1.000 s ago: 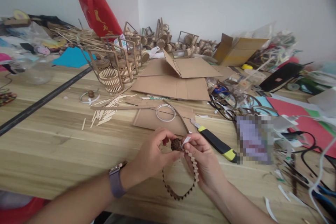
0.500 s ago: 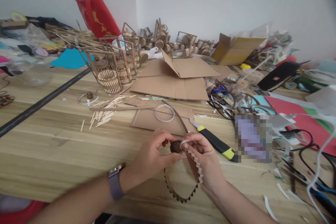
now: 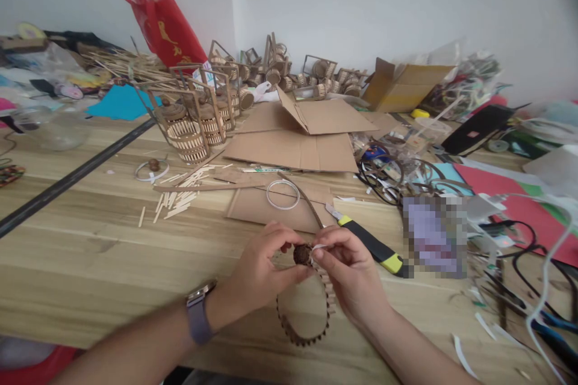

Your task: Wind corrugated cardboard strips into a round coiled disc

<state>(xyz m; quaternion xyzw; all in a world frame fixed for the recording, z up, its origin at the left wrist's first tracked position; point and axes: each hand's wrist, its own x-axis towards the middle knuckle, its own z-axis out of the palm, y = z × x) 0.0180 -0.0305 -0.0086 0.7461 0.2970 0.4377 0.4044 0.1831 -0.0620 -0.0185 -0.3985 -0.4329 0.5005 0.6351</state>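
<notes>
My left hand pinches a small brown roll, the coiled end of a corrugated cardboard strip. The rest of that strip hangs below in a loose loop, ridges facing outward. On the roll's right side, my right hand has thumb and forefinger closed on a small white strip and the cardboard beside it. Just beyond my hands are a white ring on a cardboard piece and a black and yellow utility knife.
Short wooden sticks lie scattered at left, near small slatted buckets with handles. Cardboard sheets cover the middle back. At right are coiled dark strips, pliers and a white cable. A black bar crosses the left side.
The hanging loop of corrugated strip has swung a little to the left and turned. My right fingers have shifted slightly on the white strip. My left hand keeps its pinch on the roll.
</notes>
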